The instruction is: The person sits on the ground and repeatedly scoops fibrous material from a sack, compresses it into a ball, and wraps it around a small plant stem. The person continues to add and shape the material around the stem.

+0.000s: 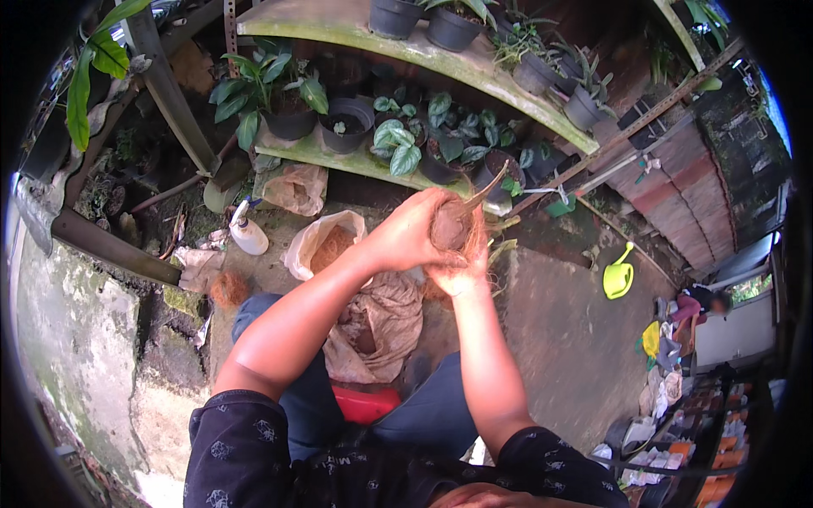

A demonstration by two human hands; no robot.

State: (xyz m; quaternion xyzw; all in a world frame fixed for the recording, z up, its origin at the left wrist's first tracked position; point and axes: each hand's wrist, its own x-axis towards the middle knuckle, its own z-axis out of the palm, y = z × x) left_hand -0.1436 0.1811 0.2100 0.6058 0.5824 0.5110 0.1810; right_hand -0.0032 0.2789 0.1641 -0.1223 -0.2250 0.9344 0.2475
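Observation:
My left hand (416, 222) and my right hand (463, 270) are cupped around a ball of brown soil (450, 225) wrapped in coconut fibre (475, 236). Pale, root-like strands stick up from its top. Below my hands, on the ground, lies a crumpled cloth-like sack (387, 317) with dark material in its mouth. Left of it stands a white bag (305, 251) full of brown fibre. A loose ball of fibre (230, 289) sits farther left, by my knee. More fibre lies partly hidden behind my right wrist.
A white spray bottle (249, 235) and an open plastic bag (295, 190) stand left. Ahead, mossy shelves (406, 35) hold potted plants (346, 124). A yellow-green watering can (618, 273) stands on the concrete at right. Farther right, a person (689, 308) bends beside bags.

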